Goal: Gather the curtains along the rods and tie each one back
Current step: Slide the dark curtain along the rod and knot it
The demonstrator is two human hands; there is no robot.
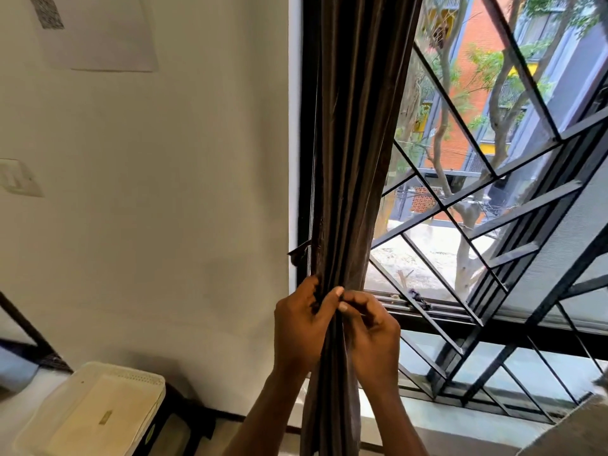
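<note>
A dark brown curtain (pixel 355 143) hangs gathered into a narrow bunch of folds at the left edge of the window. My left hand (pixel 301 327) grips the bunch from the left side at about sill height. My right hand (pixel 371 330) pinches the folds from the right, thumb and fingers curled against the cloth. A short dark tie-back strip (pixel 301 251) sticks out from the window frame just above my left hand. The rod is out of view above.
A black diamond-pattern window grille (pixel 493 192) fills the right side, with trees and buildings outside. The white wall (pixel 164 192) is on the left, with a switch plate (pixel 16 179). A white appliance (pixel 95 413) stands at the lower left.
</note>
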